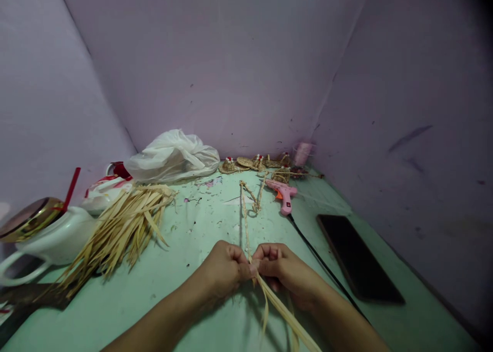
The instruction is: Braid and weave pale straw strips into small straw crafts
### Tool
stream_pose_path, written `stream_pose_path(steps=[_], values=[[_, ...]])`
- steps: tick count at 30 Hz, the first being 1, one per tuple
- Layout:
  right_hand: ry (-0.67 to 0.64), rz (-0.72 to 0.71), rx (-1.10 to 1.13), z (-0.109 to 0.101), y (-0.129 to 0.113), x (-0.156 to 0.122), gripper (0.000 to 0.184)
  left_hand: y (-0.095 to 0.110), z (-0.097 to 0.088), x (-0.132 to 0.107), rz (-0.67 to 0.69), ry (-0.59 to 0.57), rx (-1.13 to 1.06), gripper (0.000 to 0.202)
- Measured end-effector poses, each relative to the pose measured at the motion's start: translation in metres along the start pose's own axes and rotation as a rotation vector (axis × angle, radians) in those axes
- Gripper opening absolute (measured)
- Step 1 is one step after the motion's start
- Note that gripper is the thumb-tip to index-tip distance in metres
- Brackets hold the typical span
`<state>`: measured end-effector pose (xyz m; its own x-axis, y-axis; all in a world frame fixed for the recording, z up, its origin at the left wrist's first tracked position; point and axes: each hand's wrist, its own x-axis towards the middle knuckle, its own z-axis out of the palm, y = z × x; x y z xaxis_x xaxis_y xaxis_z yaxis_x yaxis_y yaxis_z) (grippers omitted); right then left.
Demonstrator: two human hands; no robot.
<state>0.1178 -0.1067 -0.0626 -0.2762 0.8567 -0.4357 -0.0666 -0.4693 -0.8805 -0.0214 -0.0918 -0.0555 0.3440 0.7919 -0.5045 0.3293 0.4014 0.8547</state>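
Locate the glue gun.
In the head view, the pink glue gun lies right of centre on the table, beyond the right hand, left of the phone.
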Motion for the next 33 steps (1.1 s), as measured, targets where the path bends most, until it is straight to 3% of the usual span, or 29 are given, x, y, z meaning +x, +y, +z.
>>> stream_pose_path(steps=[3, 10, 18, 23, 27, 30, 33], values=[[-0.039, 0.011, 0.010, -0.001, 0.000, 0.001, 0.012, 0.001, -0.001, 0.001, 0.107, 0.025, 0.033, 0.019], [-0.050, 0.005, 0.023, -0.006, -0.001, -0.001, 0.017, -0.004, -0.003, 0.003, 0.170, -0.010, 0.158, 0.011], [-0.025, 0.021, 0.041, -0.009, -0.001, -0.003, 0.032, -0.002, -0.010, 0.001, 0.204, -0.167, 0.138, 0.012], [-0.059, 0.012, 0.019, -0.007, -0.003, -0.002, 0.033, -0.003, -0.016, 0.004, 0.209, -0.213, 0.244, 0.012], [-0.036, -0.030, -0.004, -0.005, -0.001, -0.001, 0.029, 0.001, -0.018, 0.000, 0.261, -0.148, 0.411, 0.013], [-0.013, -0.077, -0.004, -0.002, 0.001, 0.000, 0.027, 0.009, -0.017, -0.006, 0.119, -0.080, 0.338, 0.035], [-0.015, -0.101, 0.024, -0.001, 0.003, 0.001, 0.027, 0.016, -0.015, -0.010, -0.044, -0.145, 0.049, 0.065]])
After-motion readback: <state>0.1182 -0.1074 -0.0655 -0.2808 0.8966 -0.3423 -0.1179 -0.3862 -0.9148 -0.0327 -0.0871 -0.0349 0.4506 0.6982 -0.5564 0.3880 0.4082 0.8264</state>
